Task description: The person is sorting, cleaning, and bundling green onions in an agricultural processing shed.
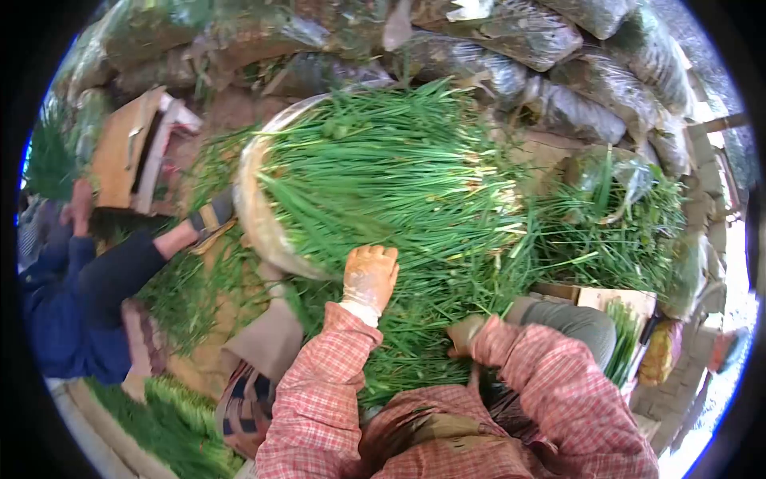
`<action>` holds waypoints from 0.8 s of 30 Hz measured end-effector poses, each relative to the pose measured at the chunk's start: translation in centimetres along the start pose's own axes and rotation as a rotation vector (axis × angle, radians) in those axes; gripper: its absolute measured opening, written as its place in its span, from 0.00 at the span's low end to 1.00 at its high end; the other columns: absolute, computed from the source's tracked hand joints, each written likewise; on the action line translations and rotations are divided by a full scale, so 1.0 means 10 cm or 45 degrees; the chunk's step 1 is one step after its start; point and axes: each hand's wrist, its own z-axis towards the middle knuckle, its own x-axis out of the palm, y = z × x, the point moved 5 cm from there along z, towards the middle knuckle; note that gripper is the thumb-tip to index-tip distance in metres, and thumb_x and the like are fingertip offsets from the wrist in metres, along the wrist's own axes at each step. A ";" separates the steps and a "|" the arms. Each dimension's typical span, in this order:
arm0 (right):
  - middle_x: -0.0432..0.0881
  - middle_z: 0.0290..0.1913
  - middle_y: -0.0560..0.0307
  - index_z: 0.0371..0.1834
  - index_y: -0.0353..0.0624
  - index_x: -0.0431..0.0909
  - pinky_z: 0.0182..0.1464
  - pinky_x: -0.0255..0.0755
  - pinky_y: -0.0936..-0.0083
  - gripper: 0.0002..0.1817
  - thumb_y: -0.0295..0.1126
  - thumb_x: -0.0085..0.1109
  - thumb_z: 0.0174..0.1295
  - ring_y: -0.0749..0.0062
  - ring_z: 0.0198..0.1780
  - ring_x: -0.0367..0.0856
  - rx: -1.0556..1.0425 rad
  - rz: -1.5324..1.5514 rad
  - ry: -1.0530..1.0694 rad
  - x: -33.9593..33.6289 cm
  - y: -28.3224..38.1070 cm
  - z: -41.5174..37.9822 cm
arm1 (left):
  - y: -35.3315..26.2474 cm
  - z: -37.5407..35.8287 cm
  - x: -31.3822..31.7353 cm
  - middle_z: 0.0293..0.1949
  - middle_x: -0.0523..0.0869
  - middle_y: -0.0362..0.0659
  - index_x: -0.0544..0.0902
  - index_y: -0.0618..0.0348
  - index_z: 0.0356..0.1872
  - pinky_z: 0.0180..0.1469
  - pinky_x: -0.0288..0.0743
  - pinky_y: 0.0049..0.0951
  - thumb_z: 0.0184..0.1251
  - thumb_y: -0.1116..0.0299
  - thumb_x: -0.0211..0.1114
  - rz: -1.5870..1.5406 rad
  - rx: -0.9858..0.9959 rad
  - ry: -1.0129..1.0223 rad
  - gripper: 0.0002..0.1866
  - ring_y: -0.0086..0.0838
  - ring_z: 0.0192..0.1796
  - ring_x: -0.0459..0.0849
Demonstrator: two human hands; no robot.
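Note:
A large heap of long green onions (391, 168) lies in front of me, leaves to the left and pale ends to the right. A clear plastic sheet (254, 184) wraps the heap's left side. My left hand (371, 278), in a pale, stained glove, is closed with curled fingers at the heap's near edge; its grip is hidden beneath it. Lower right, my right hand (464, 334) reaches down into loose greens (423, 359) by my lap. Its fingers are mostly hidden, so their hold cannot be made out.
Stuffed plastic bags (479, 64) are stacked along the back. Another person's leg (132, 263) and hand (80, 203) are at left, near a wooden box (128, 148). More greens (614, 231) lie at right, behind a small wooden board (614, 300).

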 end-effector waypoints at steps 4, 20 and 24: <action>0.81 0.42 0.46 0.45 0.44 0.77 0.48 0.72 0.61 0.27 0.54 0.55 0.50 0.51 0.43 0.80 0.100 0.249 -0.793 -1.69 -0.75 -0.25 | -0.07 -0.20 0.90 0.36 0.78 0.44 0.77 0.54 0.39 0.43 0.69 0.38 0.54 0.58 0.62 0.019 -0.065 0.300 0.15 0.38 0.43 0.76; 0.69 0.55 0.37 0.68 0.37 0.44 0.58 0.63 0.62 0.66 0.54 0.75 0.27 0.46 0.57 0.68 0.078 -0.206 -0.961 -2.62 -1.60 0.59 | -0.20 -0.42 1.56 0.41 0.80 0.48 0.77 0.55 0.45 0.51 0.67 0.40 0.57 0.55 0.59 -0.241 -0.224 0.703 0.19 0.42 0.46 0.77; 0.70 0.55 0.37 0.69 0.39 0.44 0.58 0.64 0.62 0.65 0.51 0.75 0.28 0.47 0.58 0.68 0.025 -0.131 -0.986 -2.65 -1.66 0.70 | -0.23 -0.41 1.64 0.40 0.80 0.50 0.76 0.57 0.46 0.51 0.68 0.40 0.59 0.54 0.57 -0.217 -0.181 0.728 0.20 0.43 0.45 0.78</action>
